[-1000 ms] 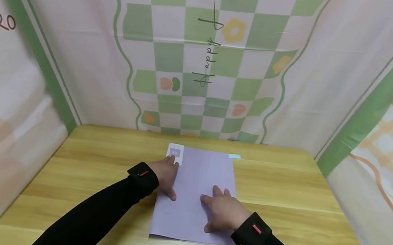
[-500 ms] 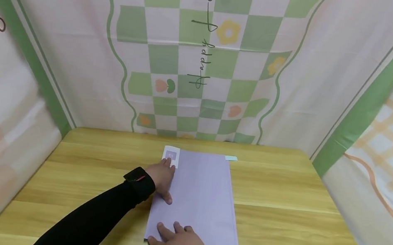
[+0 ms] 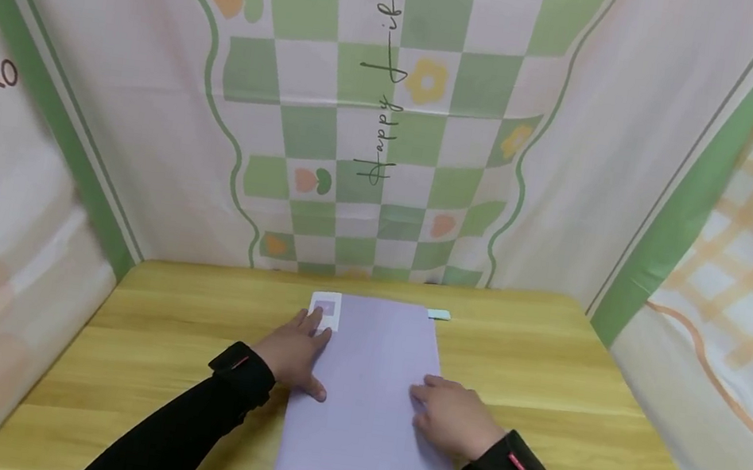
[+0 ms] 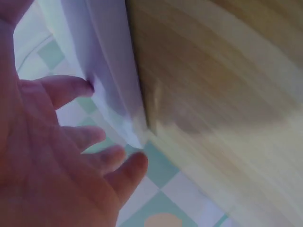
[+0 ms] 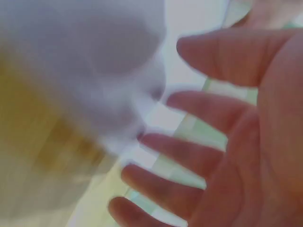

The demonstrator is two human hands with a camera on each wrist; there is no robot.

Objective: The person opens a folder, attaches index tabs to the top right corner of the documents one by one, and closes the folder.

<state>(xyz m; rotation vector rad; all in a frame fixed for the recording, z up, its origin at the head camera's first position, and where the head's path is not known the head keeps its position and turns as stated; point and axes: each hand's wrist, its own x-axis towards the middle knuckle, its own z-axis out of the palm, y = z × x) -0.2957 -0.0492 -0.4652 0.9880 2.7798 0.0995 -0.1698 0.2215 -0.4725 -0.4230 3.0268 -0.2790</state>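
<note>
A light purple folder-like sheet stack (image 3: pixel 368 419) lies flat on the wooden table, its long sides running away from me. A white label (image 3: pixel 331 321) with a purple square sits at its far left corner. My left hand (image 3: pixel 290 355) rests along the left edge, fingers spread and fingertips over the label. On the right edge lies my right hand (image 3: pixel 455 419), its fingers reaching onto the purple surface. In the left wrist view the stack's layered edge (image 4: pixel 113 61) shows beside the straight fingers. The right wrist view is blurred, with extended fingers (image 5: pixel 180 151) next to the purple surface.
A pale green tab (image 3: pixel 439 314) sticks out at the far right corner of the stack. Behind the table (image 3: pixel 545 371) hangs a patterned cloth (image 3: pixel 423 161) with green checks, and more cloth stands at both sides.
My right hand swept from the right side to the near left part of the purple stack, then back to its right edge. The left hand stayed on the left edge, fingers spreading more.
</note>
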